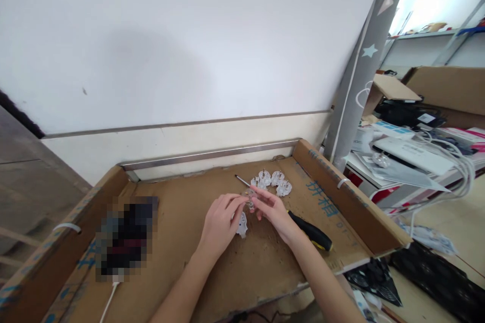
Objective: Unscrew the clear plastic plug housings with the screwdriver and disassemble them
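My left hand (221, 219) and my right hand (273, 212) meet over the cardboard, fingertips pinching a small clear plastic plug piece (250, 203) with bits of metal in it. Its finer details are too small to make out. Under my left fingers lies another clear plug part (242, 224), partly covered. Just beyond my hands are several transparent plugs (278, 178) with metal pins pointing up. A screwdriver (310, 230) with a black and yellow handle lies under my right wrist, its shaft showing again past the fingers at upper left.
The cardboard tray (182, 242) has raised sides. A blurred dark device (129, 234) lies at its left with a white cable (109, 300). Behind are a white wall and a grey pillar (366, 60). A cluttered table (417, 161) with boxes and cables stands at right.
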Action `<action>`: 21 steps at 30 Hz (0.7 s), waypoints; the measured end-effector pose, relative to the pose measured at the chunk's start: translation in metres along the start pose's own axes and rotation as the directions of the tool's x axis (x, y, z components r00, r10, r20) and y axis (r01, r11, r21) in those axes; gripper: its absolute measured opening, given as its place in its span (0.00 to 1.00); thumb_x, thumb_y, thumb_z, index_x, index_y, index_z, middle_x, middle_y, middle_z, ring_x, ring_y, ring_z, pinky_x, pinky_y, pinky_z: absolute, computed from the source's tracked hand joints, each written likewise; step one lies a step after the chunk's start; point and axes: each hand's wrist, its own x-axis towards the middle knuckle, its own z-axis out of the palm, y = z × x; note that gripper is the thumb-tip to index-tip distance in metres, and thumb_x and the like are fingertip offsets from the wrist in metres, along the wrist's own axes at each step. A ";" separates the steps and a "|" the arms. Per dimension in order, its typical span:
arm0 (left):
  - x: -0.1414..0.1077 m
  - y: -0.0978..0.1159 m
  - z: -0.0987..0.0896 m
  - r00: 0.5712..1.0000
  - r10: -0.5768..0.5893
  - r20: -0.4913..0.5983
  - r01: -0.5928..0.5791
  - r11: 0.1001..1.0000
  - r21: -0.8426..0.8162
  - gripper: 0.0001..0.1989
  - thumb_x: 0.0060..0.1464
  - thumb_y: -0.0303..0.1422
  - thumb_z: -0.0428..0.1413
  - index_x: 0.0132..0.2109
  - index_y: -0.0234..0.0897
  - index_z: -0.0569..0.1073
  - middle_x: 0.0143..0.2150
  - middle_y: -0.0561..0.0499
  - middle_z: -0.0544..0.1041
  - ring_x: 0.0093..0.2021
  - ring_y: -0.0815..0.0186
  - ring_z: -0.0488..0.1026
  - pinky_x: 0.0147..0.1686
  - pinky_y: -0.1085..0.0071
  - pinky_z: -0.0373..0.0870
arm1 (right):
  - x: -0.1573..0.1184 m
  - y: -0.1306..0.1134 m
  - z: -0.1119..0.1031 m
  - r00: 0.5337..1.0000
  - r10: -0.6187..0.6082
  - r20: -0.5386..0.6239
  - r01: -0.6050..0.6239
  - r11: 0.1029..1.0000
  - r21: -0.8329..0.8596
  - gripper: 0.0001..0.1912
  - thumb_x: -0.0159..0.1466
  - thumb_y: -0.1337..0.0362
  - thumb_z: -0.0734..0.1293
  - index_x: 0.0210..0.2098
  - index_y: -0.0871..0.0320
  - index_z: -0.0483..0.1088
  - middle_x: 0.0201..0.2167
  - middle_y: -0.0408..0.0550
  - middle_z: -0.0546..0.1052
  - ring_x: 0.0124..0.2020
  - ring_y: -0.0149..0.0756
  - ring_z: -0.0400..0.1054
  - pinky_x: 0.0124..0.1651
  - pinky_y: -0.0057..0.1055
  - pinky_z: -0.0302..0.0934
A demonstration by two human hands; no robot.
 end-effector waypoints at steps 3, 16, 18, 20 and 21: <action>0.000 0.001 0.000 1.000 -0.009 0.008 0.009 1.000 -0.011 0.09 0.60 0.27 0.48 0.43 0.39 0.72 0.39 0.48 0.74 0.39 0.64 0.70 0.39 0.67 0.67 | 0.000 0.001 -0.002 1.000 0.006 -0.001 -0.006 1.000 0.020 0.19 0.62 0.60 0.62 0.51 0.61 0.61 0.40 0.48 0.69 0.33 0.25 0.65 0.32 0.25 0.65; 0.002 0.001 0.001 0.997 0.007 0.077 -0.009 1.000 0.029 0.10 0.61 0.31 0.48 0.46 0.41 0.71 0.41 0.49 0.75 0.40 0.64 0.71 0.40 0.67 0.68 | -0.003 -0.003 -0.001 0.998 0.052 0.036 -0.052 0.998 0.026 0.19 0.62 0.61 0.62 0.51 0.61 0.61 0.41 0.48 0.69 0.33 0.25 0.66 0.33 0.26 0.65; -0.001 -0.006 -0.017 0.996 -0.047 0.074 0.037 0.992 0.124 0.12 0.60 0.34 0.48 0.49 0.42 0.70 0.43 0.49 0.75 0.44 0.62 0.70 0.44 0.65 0.67 | -0.003 -0.005 -0.001 0.999 0.047 0.014 -0.048 0.999 0.023 0.20 0.62 0.61 0.61 0.52 0.61 0.61 0.42 0.49 0.69 0.34 0.26 0.66 0.33 0.27 0.65; -0.011 -0.022 -0.047 0.984 -0.176 0.020 0.162 0.939 0.303 0.16 0.59 0.40 0.48 0.52 0.41 0.68 0.49 0.46 0.74 0.49 0.57 0.68 0.49 0.59 0.65 | -0.003 -0.006 -0.001 0.999 0.038 -0.016 -0.037 0.999 0.018 0.20 0.62 0.60 0.61 0.52 0.61 0.60 0.42 0.49 0.69 0.35 0.26 0.66 0.34 0.27 0.65; -0.020 -0.033 -0.064 0.973 -0.231 -0.020 0.220 0.892 0.394 0.20 0.58 0.43 0.48 0.53 0.38 0.67 0.50 0.44 0.73 0.50 0.53 0.68 0.50 0.55 0.64 | -0.003 -0.006 -0.001 0.999 0.031 -0.027 -0.031 0.999 0.015 0.20 0.62 0.60 0.61 0.52 0.61 0.60 0.42 0.49 0.69 0.35 0.27 0.66 0.34 0.28 0.65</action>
